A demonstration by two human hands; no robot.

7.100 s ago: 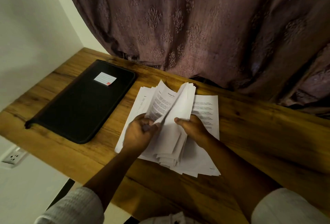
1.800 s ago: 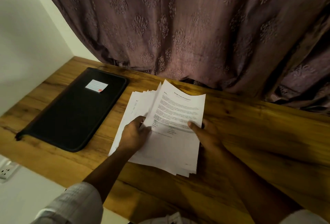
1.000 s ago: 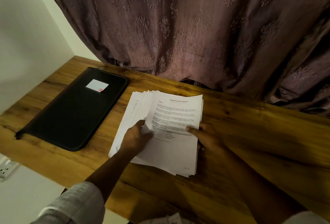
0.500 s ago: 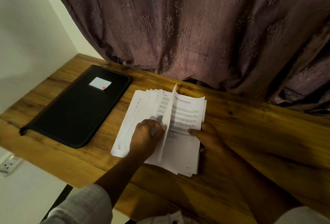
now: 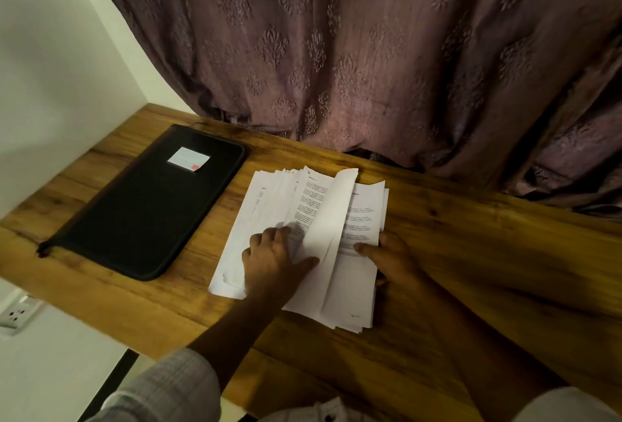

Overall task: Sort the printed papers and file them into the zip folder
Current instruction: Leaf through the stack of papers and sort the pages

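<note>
Flipping one sheet up, the left hand (image 5: pixel 272 260) lay flat-fingered on the fanned papers (image 5: pixel 269 199) beside the closed zip folder (image 5: pixel 144 206) while the right hand (image 5: pixel 387 256) gripped the stack's edge (that loose fan looked likely to slide and scramble the order).

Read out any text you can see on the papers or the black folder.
On the printed papers: lines of print, too blurred to read.
On the footer of the right sheet: too small to read.
On the label of the zip folder: white with a red patch, no legible text.
Nothing can be quoted.
</note>
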